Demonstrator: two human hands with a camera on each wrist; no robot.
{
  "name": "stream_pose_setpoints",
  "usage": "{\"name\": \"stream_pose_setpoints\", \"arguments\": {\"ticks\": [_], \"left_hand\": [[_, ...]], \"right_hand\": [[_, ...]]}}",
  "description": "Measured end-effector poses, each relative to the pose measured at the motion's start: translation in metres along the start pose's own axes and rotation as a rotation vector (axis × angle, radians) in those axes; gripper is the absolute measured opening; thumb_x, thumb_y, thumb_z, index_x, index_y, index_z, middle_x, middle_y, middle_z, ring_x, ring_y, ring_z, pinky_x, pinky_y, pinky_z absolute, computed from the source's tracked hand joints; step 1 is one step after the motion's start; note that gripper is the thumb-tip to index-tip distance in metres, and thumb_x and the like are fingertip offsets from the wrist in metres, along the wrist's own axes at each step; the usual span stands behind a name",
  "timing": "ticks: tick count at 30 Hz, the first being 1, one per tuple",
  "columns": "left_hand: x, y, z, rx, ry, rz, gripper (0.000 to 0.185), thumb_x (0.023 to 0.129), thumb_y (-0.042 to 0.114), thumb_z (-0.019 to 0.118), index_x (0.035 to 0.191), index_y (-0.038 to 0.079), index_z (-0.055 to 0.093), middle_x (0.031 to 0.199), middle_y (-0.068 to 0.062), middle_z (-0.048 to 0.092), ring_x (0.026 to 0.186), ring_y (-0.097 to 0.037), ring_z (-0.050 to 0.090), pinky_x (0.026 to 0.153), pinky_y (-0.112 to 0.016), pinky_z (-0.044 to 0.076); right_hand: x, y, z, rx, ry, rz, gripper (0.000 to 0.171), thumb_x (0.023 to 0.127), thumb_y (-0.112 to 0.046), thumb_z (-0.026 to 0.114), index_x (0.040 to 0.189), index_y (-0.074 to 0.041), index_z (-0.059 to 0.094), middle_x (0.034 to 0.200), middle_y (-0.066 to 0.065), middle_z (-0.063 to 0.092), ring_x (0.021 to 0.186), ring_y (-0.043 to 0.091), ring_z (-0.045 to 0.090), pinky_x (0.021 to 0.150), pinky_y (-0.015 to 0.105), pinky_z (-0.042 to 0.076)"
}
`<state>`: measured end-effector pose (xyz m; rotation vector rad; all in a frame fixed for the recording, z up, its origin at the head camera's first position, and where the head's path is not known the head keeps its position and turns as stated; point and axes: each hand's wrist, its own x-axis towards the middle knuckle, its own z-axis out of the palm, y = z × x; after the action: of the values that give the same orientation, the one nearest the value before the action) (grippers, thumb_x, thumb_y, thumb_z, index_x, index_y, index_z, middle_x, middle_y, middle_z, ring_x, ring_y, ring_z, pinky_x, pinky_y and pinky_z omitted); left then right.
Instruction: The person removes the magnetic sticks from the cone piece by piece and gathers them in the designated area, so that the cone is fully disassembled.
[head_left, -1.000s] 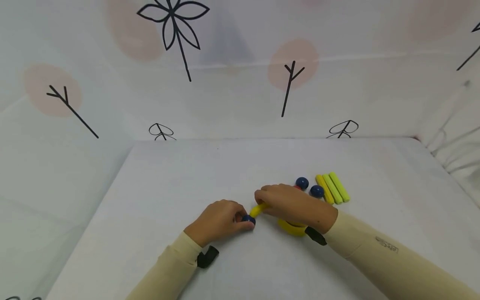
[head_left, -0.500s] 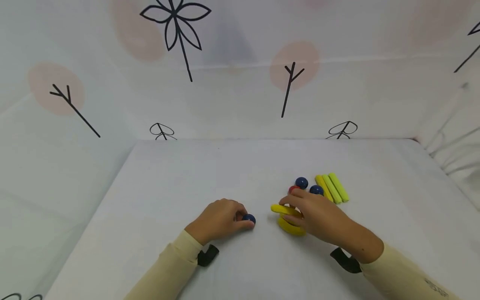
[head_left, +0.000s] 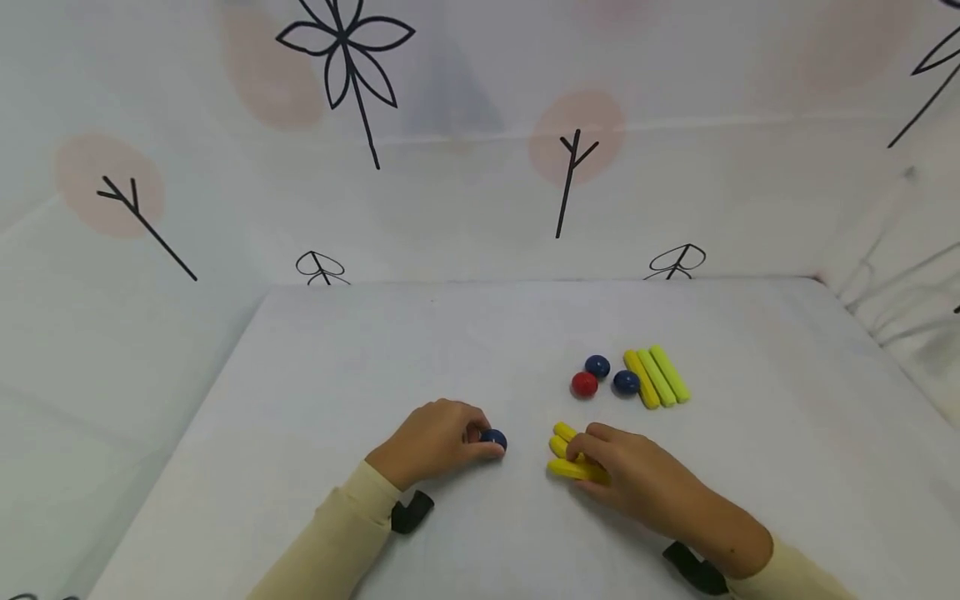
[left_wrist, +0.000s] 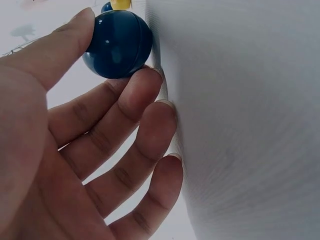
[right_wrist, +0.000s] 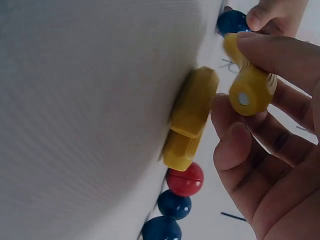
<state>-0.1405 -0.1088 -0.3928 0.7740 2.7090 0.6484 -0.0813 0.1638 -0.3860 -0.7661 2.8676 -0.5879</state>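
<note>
My left hand (head_left: pixel 435 442) pinches a glossy blue ball (left_wrist: pixel 120 45) between thumb and fingers, low over the white table. My right hand (head_left: pixel 645 483) holds a curved yellow rod (right_wrist: pixel 252 90) between thumb and fingers; a round silvery spot shows in its end. Two more yellow rods, one (right_wrist: pixel 195 102) beside the other (right_wrist: pixel 181 150), lie on the table just beyond the held one. In the head view, the right fingers partly cover these rods.
Behind the right hand a red ball (head_left: pixel 584 384) lies near two blue balls, one (head_left: pixel 597 366) farther back and one (head_left: pixel 626 382) to the right. Beside them are a straight yellow stick (head_left: pixel 642 378) and two yellow-green sticks (head_left: pixel 670 373). A patterned white cloth wall (head_left: pixel 465 208) closes off the back.
My right hand has drawn the curved yellow rod away from the blue ball, rightward, then toward the near side of the other two. The red ball is uncovered. My left hand stays put.
</note>
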Motion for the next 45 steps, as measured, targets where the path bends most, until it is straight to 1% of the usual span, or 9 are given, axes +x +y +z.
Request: {"name": "stream_pose_setpoints", "arguments": {"ticks": [4,9,13,17,23,31,36,40,45], "left_hand": [[0.0002,-0.0008,-0.0002,-0.005,-0.002,0.002,0.032,0.085,0.048,0.076,0.094,0.018,0.074,0.067,0.014,0.057,0.062,-0.003,0.049,0.06,-0.021,0.041],[0.0007,-0.0014,-0.0006,-0.016,-0.005,0.0,0.032,0.085,0.05,0.075,0.094,0.019,0.074,0.067,0.014,0.057,0.062,-0.003,0.05,0.061,-0.021,0.042],[0.0011,-0.0022,0.0012,-0.03,-0.012,-0.012,0.032,0.084,0.05,0.076,0.094,0.02,0.073,0.067,0.015,0.058,0.061,-0.003,0.05,0.061,-0.021,0.042],[0.0016,-0.0028,0.0024,-0.026,-0.013,-0.012,0.032,0.083,0.05,0.077,0.095,0.021,0.072,0.068,0.015,0.058,0.061,-0.003,0.051,0.059,-0.021,0.042],[0.0018,-0.003,0.0039,-0.025,-0.032,-0.017,0.033,0.082,0.051,0.077,0.096,0.022,0.07,0.069,0.015,0.059,0.061,-0.003,0.051,0.058,-0.021,0.042],[0.0022,-0.0033,0.004,-0.035,-0.029,-0.013,0.034,0.082,0.051,0.077,0.096,0.021,0.07,0.069,0.014,0.059,0.061,-0.003,0.051,0.058,-0.021,0.042],[0.0024,-0.0024,0.003,-0.039,-0.025,-0.014,0.033,0.083,0.05,0.078,0.096,0.021,0.07,0.069,0.014,0.059,0.061,-0.003,0.051,0.058,-0.021,0.042],[0.0023,-0.0015,0.0027,-0.04,-0.029,-0.026,0.033,0.083,0.05,0.078,0.096,0.021,0.071,0.068,0.014,0.059,0.061,-0.004,0.051,0.058,-0.021,0.042],[0.0017,-0.0018,0.0027,-0.037,-0.028,-0.026,0.033,0.083,0.05,0.078,0.096,0.021,0.071,0.069,0.014,0.058,0.061,-0.004,0.051,0.058,-0.021,0.041]], "right_hand": [[-0.001,0.0021,0.003,-0.048,-0.003,-0.029,0.029,0.078,-0.023,0.087,0.1,-0.023,0.068,0.095,-0.011,0.06,0.086,0.006,0.058,0.081,0.031,0.058],[-0.0009,0.0013,0.003,-0.12,-0.017,-0.031,0.03,0.078,-0.028,0.086,0.101,-0.026,0.067,0.094,-0.011,0.059,0.083,0.006,0.056,0.078,0.03,0.058],[-0.001,0.0,0.0049,-0.135,-0.05,-0.038,0.029,0.079,-0.028,0.085,0.102,-0.026,0.067,0.095,-0.01,0.059,0.085,0.008,0.057,0.078,0.031,0.058],[-0.0007,-0.0005,0.0057,-0.128,-0.086,-0.04,0.028,0.079,-0.027,0.085,0.1,-0.027,0.067,0.098,-0.01,0.061,0.088,0.008,0.058,0.08,0.031,0.058],[-0.0006,-0.0006,0.0069,-0.098,-0.119,-0.027,0.026,0.08,-0.027,0.085,0.098,-0.027,0.066,0.099,-0.011,0.062,0.083,0.005,0.057,0.078,0.029,0.058],[-0.0003,-0.0014,0.0063,-0.066,-0.106,0.02,0.027,0.081,-0.027,0.084,0.103,-0.024,0.068,0.102,-0.007,0.067,0.086,0.008,0.062,0.081,0.032,0.059],[-0.0013,-0.0009,0.0058,-0.089,-0.092,-0.027,0.022,0.082,-0.029,0.083,0.098,-0.025,0.069,0.098,-0.008,0.07,0.084,0.007,0.064,0.079,0.034,0.059],[-0.0028,-0.0002,0.0061,-0.096,-0.079,-0.069,0.023,0.082,-0.029,0.083,0.101,-0.024,0.071,0.098,-0.01,0.069,0.086,0.008,0.065,0.08,0.034,0.059],[-0.0035,-0.0004,0.0066,-0.082,-0.072,-0.076,0.025,0.081,-0.027,0.084,0.102,-0.022,0.072,0.099,-0.009,0.064,0.087,0.009,0.064,0.079,0.032,0.059]]}}
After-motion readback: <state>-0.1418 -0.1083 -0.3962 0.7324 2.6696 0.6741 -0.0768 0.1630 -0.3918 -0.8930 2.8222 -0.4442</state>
